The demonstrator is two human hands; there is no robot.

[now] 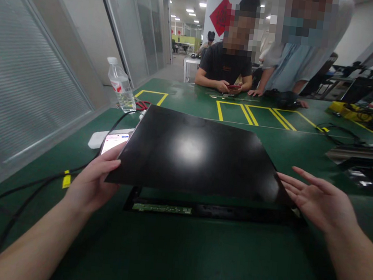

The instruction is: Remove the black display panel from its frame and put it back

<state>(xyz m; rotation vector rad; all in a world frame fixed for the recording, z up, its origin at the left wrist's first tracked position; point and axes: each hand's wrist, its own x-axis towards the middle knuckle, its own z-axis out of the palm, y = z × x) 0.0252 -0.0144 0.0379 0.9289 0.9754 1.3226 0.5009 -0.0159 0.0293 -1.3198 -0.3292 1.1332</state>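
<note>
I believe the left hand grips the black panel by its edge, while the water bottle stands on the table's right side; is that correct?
Not quite: the head view shows the water bottle standing on the left side of the table, not the right. The left hand does grip the black panel by its edge.

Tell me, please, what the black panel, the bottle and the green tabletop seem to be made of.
Black panel: perhaps glass or plastic, smooth with a satin sheen; reflected light spreads into a soft pale glow.
Bottle: most likely clear, glossy plastic; it is see-through with bright highlights.
Green tabletop: possibly a rubber or vinyl covering, smooth and faintly shiny; its backing is hidden.
</note>
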